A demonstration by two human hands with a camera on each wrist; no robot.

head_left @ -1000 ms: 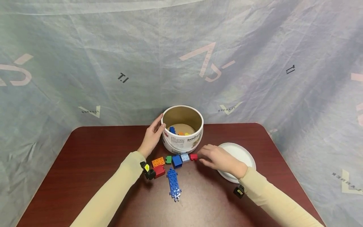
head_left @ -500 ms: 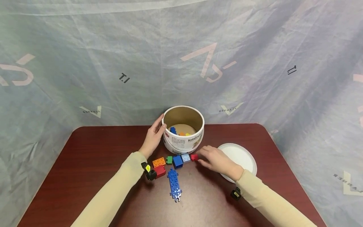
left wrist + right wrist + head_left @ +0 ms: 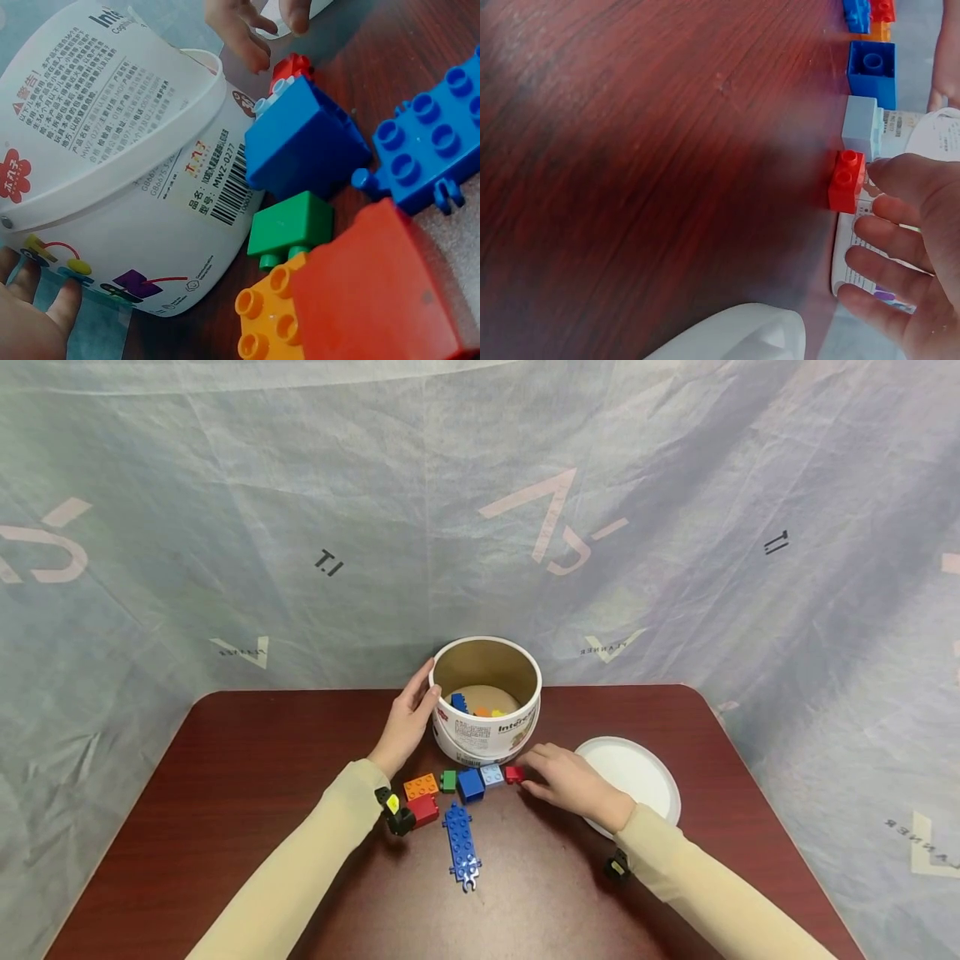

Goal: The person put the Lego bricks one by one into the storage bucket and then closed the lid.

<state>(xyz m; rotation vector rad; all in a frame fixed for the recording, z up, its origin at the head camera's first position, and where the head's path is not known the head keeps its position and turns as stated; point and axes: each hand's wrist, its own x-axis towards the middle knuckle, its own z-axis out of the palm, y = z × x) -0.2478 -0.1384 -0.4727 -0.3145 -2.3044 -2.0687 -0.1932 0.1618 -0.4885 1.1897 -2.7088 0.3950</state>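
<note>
My left hand rests against the left side of a white bucket, thumb and fingers spread on its wall. Inside the bucket lie a few bricks, blue, orange and yellow. My right hand is beside a small red brick, thumb and fingers relaxed around its right end; whether they touch it I cannot tell. In a row left of it sit a light blue brick, a blue brick, a green brick and an orange brick. A larger red brick lies by the left wrist.
A long blue wheel base with studs and a hook lies in front of the row. Partly under the right forearm is a white round lid. The dark red table ends at grey fabric walls.
My right wrist and forearm have shifted slightly left, with the fingers staying beside the small red brick. The left hand and the bricks look unchanged.
</note>
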